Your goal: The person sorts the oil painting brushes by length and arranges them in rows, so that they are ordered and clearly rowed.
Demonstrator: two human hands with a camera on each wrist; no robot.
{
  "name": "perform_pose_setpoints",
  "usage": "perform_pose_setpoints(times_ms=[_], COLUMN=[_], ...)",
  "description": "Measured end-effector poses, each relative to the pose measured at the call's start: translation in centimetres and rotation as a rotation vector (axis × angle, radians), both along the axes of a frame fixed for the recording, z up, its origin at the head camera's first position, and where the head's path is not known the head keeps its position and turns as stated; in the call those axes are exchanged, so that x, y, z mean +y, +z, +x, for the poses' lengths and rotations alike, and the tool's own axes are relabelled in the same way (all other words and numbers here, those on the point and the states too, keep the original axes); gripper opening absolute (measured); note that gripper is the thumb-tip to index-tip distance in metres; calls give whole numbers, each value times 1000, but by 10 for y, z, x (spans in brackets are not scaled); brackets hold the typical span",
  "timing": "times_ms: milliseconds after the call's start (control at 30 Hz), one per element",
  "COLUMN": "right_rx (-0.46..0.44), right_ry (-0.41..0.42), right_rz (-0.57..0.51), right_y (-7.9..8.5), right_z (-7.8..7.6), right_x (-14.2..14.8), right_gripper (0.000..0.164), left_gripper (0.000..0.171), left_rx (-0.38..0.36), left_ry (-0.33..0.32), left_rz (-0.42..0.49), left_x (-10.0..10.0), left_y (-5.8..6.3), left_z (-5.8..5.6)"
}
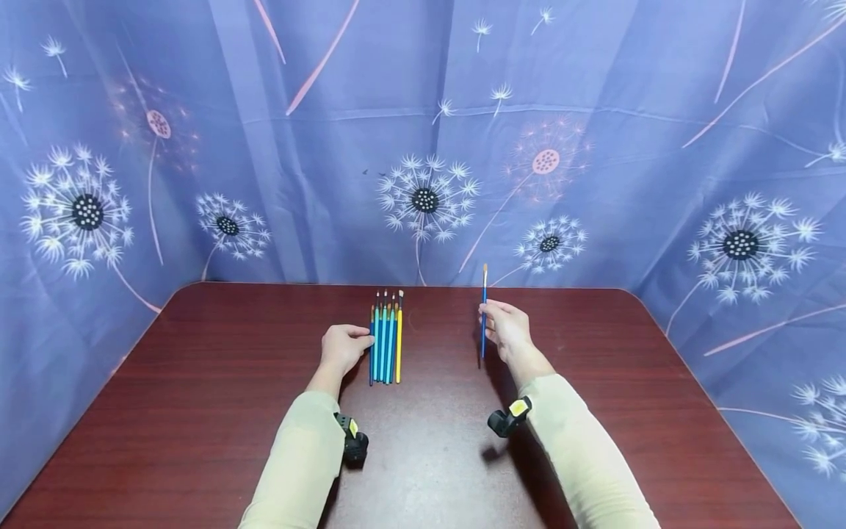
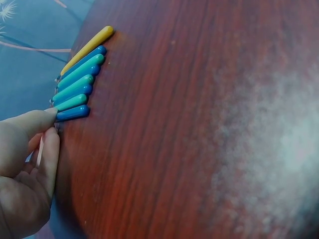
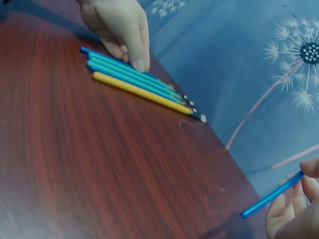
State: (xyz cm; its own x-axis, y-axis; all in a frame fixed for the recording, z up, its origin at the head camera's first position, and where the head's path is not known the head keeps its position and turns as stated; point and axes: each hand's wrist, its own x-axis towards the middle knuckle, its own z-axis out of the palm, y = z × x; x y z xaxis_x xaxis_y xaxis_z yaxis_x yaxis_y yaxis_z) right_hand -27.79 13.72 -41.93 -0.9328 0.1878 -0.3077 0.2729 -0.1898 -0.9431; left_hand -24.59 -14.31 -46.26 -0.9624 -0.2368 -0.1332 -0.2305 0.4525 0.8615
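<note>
Several paintbrushes lie side by side in a row on the table, bristles toward the far edge. The row runs from a dark blue paintbrush (image 1: 371, 360) on the left, through alternating turquoise paintbrushes (image 2: 75, 101) and blue ones, to a yellow paintbrush (image 3: 142, 93) on the right. My left hand (image 1: 344, 347) is at the row's left side, thumb and fingertips pinching the dark blue paintbrush. Away to the right, my right hand (image 1: 507, 327) holds a single blue paintbrush (image 1: 484, 327) between thumb and fingers, its orange bristles pointing up and away.
The dark red-brown wooden table (image 1: 423, 470) has rounded far corners. Behind it and at both sides hangs a blue curtain (image 1: 330, 176) with dandelion prints. A small black camera is strapped at each wrist, over pale sleeves (image 1: 300, 455).
</note>
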Motion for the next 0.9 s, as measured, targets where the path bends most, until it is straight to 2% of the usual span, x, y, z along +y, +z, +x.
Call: perform_pose_setpoints(times_ms=[367, 633, 900], right_rx=[24, 35, 23], right_ry=[21, -1, 12], right_rz=[99, 129, 220], right_y=[5, -5, -11], right_z=[-12, -22, -25], right_x=[25, 44, 60], right_gripper=[45, 46, 44], left_gripper=[24, 24, 24], left_rx=[9, 21, 11], left_ry=[-1, 0, -8], left_rz=[-10, -38, -27], left_x=[1, -1, -2], left_y=[3, 4, 3], left_z=[1, 1, 2])
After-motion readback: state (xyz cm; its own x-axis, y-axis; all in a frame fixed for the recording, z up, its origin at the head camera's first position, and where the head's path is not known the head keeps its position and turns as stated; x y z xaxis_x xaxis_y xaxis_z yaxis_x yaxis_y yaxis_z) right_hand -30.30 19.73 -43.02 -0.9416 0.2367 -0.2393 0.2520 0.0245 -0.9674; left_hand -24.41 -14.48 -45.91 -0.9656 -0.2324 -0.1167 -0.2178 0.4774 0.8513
